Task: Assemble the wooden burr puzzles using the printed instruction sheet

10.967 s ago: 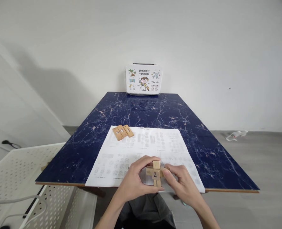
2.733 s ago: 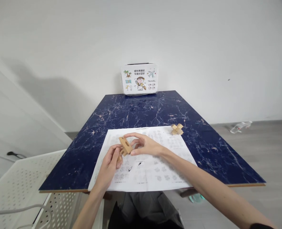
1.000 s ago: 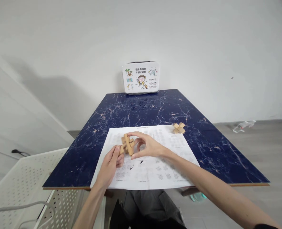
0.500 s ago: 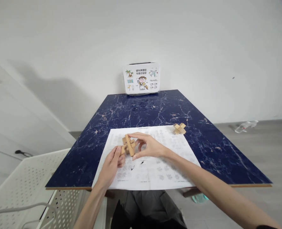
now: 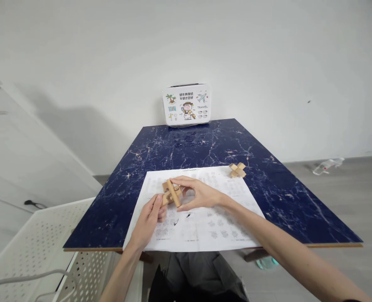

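Over the printed sheet [image 5: 198, 237], both of my hands are on a partly joined wooden burr puzzle [image 5: 173, 193]. My left hand [image 5: 153, 212] pinches a notched wooden piece that sticks out at its lower left. With thumb and forefinger, my right hand [image 5: 198, 193] grips the long front bar by its two ends. A dark mark like a "3" shows on the wood behind that bar. My fingers hide part of the pieces. A second, cross-shaped wooden puzzle [image 5: 237, 170] rests at the sheet's upper right corner.
A white cartoon-printed case [image 5: 187, 105] stands against the wall at the back of the blue marbled table [image 5: 189, 147]. Two small dark marks or bits show on the sheet. At lower left is a white perforated basket [image 5: 47, 226] with a grey cable [image 5: 25, 277].
The front bar has turned slightly, its lower end now farther right. Both hands keep their hold. The whole view has shifted a little.
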### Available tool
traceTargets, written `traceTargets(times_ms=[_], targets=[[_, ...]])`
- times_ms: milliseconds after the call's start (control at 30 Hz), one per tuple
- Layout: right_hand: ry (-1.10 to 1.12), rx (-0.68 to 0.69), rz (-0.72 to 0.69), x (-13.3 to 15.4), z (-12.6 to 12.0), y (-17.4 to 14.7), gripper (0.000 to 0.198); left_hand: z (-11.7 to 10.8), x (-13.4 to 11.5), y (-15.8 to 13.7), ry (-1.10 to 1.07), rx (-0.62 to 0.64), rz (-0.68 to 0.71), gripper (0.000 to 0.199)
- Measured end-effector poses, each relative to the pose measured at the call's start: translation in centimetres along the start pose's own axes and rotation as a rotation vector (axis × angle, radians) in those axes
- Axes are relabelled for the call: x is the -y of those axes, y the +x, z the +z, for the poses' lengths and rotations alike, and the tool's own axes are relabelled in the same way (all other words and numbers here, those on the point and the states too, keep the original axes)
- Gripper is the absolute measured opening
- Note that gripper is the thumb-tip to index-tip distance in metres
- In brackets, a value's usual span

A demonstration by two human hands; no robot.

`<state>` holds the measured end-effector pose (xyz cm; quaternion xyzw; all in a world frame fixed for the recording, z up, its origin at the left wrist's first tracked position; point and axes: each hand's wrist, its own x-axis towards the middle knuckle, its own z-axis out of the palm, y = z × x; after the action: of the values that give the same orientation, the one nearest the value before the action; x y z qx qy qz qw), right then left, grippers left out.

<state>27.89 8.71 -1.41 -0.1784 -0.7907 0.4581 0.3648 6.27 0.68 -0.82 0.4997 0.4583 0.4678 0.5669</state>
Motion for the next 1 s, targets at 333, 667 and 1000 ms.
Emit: traceTargets(times_ms=[333, 667, 1000], targets=[[0.001, -0.014, 0.012, 0.6, 0.4, 0.0, 0.090, -0.1, 0.0, -0.1, 0.060, 0.004, 0.021, 0.045], [0.107, -0.045, 0.038, -0.2, 2.2, 0.5, 0.090, 0.2, 0.4, -0.3, 0.049, -0.056, -0.018, 0.047], [0.077, -0.042, 0.069, 0.4, 2.5, 0.5, 0.090, 0.6, 0.1, -0.3, 0.086, -0.086, -0.030, 0.050]])
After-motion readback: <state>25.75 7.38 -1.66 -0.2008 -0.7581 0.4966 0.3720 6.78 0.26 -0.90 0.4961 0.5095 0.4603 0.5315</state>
